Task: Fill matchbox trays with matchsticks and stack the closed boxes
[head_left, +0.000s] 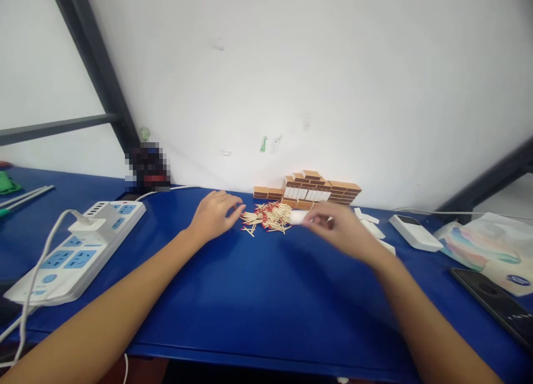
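Note:
A loose pile of red-tipped matches (270, 216) lies on the blue table near the wall. My left hand (213, 216) rests just left of the pile, thumb apart from the fingers, with nothing in it. On the pile's right side, my right hand (339, 227) pinches a small white matchbox tray (298, 217), blurred by motion. Behind the matches stand stacked brown matchboxes (343, 192), several showing white sides. More white trays (368, 227) lie beyond my right hand and are partly hidden by it.
At the left sits a white power strip (77, 256) with a plugged-in charger and cable. On the right are a white box-shaped device (415, 232), a plastic packet (478, 245) and a dark phone (495, 300). Dark metal frame bars (97, 61) rise at the left.

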### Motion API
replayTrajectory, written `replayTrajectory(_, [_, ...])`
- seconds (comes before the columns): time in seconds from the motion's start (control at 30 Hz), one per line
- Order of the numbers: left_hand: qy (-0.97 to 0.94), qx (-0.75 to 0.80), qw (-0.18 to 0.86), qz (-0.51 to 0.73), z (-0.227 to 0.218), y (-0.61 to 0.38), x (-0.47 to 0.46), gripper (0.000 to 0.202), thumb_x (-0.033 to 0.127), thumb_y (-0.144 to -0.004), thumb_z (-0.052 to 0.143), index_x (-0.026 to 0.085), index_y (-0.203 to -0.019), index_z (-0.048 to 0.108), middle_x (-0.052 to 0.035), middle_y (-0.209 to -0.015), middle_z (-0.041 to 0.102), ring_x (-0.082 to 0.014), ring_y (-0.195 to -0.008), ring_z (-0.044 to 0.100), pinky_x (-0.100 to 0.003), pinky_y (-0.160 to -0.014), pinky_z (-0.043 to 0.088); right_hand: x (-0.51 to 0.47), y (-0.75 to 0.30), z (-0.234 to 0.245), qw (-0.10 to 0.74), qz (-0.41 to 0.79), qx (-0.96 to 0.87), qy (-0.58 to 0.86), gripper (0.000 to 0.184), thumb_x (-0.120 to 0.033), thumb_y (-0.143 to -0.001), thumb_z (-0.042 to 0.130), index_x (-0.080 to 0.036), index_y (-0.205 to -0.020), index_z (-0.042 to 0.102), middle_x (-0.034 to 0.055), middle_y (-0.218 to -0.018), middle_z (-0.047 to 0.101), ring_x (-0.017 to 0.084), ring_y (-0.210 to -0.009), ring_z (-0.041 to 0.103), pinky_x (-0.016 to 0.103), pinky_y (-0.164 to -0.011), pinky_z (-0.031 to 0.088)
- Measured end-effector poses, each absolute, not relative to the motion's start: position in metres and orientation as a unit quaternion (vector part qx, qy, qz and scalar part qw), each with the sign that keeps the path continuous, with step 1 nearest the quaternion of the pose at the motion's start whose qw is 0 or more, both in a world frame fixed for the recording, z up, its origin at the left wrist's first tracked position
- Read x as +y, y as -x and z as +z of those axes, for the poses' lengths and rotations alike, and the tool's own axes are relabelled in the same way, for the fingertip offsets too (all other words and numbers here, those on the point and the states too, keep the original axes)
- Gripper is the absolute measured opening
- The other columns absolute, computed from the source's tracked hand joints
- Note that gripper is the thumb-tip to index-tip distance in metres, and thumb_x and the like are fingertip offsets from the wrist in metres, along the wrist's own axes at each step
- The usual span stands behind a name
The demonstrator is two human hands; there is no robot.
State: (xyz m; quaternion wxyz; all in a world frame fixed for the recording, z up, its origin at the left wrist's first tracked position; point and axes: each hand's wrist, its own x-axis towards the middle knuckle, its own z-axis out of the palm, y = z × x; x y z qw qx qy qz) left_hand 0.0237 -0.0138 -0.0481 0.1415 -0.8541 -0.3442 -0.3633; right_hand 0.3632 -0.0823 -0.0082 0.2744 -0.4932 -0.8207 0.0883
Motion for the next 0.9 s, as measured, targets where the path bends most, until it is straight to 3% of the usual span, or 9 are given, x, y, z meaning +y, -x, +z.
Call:
replayTrajectory(0.13, [0.86,-0.335,0.139,-0.359,-0.052,-0.028,-0.016,0.021,0.034,-0.103,0.059,0.019,-0.103,0.073,-0.0026,-0.078,0.075,-0.0194,-0.074,0.065,-0.035,-0.076,0.05,-0.106,-0.302,-0.028,0.23,0.188,-0.862,0.411,0.015,-0.03,-0.098,0.067,-0.022,-0.088,0.076,0.0024,-0.083,0.067,0.015,-0.074,0.058,0.027,-0.068,0.044])
replayTrajectory(0.23, [0.866,-0.349,0.118,-0.34,-0.05,-0.031,-0.022,0.028,0.041,-0.104,0.056,0.02,-0.098,0.074,-0.0021,-0.074,0.073,-0.0185,-0.07,0.064,-0.033,-0.07,0.048,-0.103,-0.302,-0.031,0.243,0.186,-0.854,0.421,0.021,-0.039,-0.098,0.067,-0.022,-0.089,0.076,0.0029,-0.082,0.068,0.016,-0.073,0.058,0.028,-0.067,0.043])
replayTrajectory(0.37, [0.908,-0.332,0.026,-0.253,-0.042,-0.04,-0.04,0.056,0.074,-0.093,0.056,0.021,-0.088,0.072,-0.0044,-0.076,0.072,-0.0195,-0.069,0.065,-0.032,-0.063,0.043,-0.074,-0.325,-0.022,0.32,0.088,-0.776,0.537,0.034,-0.046,-0.1,0.06,-0.02,-0.084,0.075,0.002,-0.067,0.064,0.016,-0.06,0.05,0.03,-0.06,0.037])
replayTrajectory(0.5, [0.931,-0.309,-0.042,-0.188,-0.041,-0.051,-0.054,0.072,0.09,-0.077,0.06,0.021,-0.093,0.072,-0.004,-0.074,0.072,-0.0217,-0.066,0.066,-0.033,-0.06,0.04,-0.04,-0.322,-0.022,0.266,0.076,-0.784,0.556,0.025,-0.041,-0.092,0.067,-0.02,-0.081,0.073,0.0038,-0.077,0.07,0.018,-0.069,0.058,0.03,-0.065,0.04])
replayTrajectory(0.67, [0.936,-0.308,-0.041,-0.167,-0.048,-0.057,-0.055,0.075,0.09,-0.073,0.064,0.02,-0.099,0.072,-0.0059,-0.081,0.075,-0.0262,-0.074,0.07,-0.035,-0.064,0.042,-0.02,-0.3,-0.022,0.205,0.06,-0.785,0.581,0.021,-0.038,-0.089,0.069,-0.02,-0.08,0.071,0.0038,-0.081,0.072,0.018,-0.073,0.062,0.028,-0.064,0.039])
replayTrajectory(0.9, [0.939,-0.309,-0.043,-0.143,-0.049,-0.056,-0.052,0.069,0.087,-0.077,0.064,0.021,-0.091,0.072,-0.0067,-0.083,0.075,-0.0262,-0.076,0.071,-0.035,-0.065,0.043,-0.019,-0.29,-0.014,0.162,0.103,-0.747,0.636,0.027,-0.039,-0.091,0.07,-0.02,-0.072,0.066,0.0026,-0.072,0.072,0.016,-0.065,0.063,0.028,-0.058,0.036])
